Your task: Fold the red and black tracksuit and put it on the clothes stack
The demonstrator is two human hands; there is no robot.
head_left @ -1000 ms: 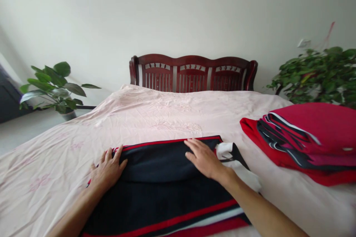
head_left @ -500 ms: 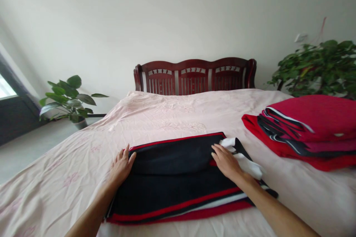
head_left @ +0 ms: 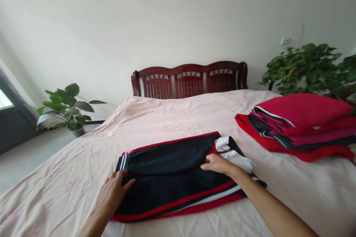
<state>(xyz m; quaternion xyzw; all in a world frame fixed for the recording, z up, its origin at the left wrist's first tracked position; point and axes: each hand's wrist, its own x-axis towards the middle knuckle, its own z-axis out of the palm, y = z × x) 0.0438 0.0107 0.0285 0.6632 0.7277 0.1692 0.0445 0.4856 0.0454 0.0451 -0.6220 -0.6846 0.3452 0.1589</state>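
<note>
In front of me on the bed lies a folded navy tracksuit jacket (head_left: 167, 159), edged with red and white stripes. A sleeve lies lengthwise across it, and its white-striped cuff (head_left: 122, 163) shows at the left end. White lining (head_left: 236, 158) spills out at the right end. My left hand (head_left: 112, 192) rests at the jacket's left edge below the cuff, thumb spread apart from the fingers over the dark cloth. With bent fingers pressed together, my right hand (head_left: 215, 164) pinches the jacket's cloth near the white lining.
A stack of folded red and dark clothes (head_left: 300, 126) sits to the right on the pink bedsheet (head_left: 167, 118). Behind stands a dark wooden headboard (head_left: 189, 79). Potted plants flank the bed, one on the left (head_left: 66, 107) and leafy greenery (head_left: 303, 66) on the right.
My left hand has slid down the jacket's left edge, uncovering the striped cuff. The right hand has moved slightly left and down, its fingers closing on the cloth. The view has shifted a little.
</note>
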